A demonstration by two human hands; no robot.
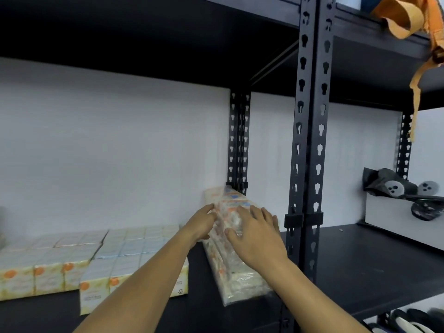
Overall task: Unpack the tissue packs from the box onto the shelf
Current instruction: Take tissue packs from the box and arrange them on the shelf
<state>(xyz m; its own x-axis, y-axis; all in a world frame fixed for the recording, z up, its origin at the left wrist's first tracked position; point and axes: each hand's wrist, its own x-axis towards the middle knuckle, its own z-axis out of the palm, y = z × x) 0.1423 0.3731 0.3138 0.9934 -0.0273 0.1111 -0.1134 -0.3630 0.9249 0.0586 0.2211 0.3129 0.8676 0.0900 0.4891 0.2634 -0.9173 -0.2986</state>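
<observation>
Forearms reached in from the near edge over the dark shelf (pixel 360 260). At left lay two flat blocks of tissue packs (pixel 72 258); a slotted black upright (pixel 310 140) stood right of the hands. Left hand (pixel 201 223) pressed loosely open against a plastic-wrapped tissue bundle (pixel 237 270), right hand (pixel 254 233) lay flat on top, fingers spread. Its print was blurred, perhaps orange and blue

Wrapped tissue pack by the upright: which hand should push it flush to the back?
Right, probably: it lies flat on top of the wrapped pack; left only touches its side.
</observation>
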